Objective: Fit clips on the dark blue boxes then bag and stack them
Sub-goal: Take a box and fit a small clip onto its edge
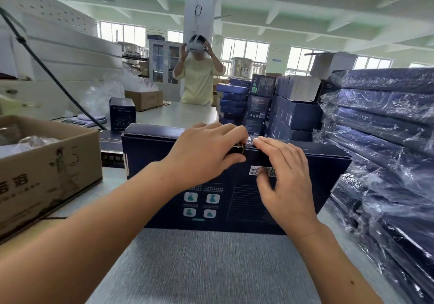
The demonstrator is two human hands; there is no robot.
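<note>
Nearest the camera, two bare forearms reach in from the lower corners over the grey bench (211, 268). They meet at the dark blue box (317, 162), which stands on its long edge at the centre of the frame, its long axis running left to right and its printed face toward the wearer.

The left hand (202, 155) sits at the middle of the box's top edge, fingers curled over it and pinching a small dark clip (237, 150) against that edge. The right hand (284, 177) lies just to the right of the clip, fingers straight and pressed flat on the face, partly covering the barcode label (257, 171). So the clip belongs to the left hand, the right only steadies — the coming press, as I judge it, goes down onto the top edge.

The clip is mostly hidden under the left fingers; whether it is already seated cannot be told. The box's far side is out of sight.

At the left edge stands an open cardboard carton (47, 174). Down the right side runs a stack of bagged boxes (380, 125) in shiny plastic, cut off by the frame. Further back, at centre right, unbagged blue boxes (293, 113) are piled — and beyond them a person in a pale top (198, 80) stands by the bench's far end.
</note>
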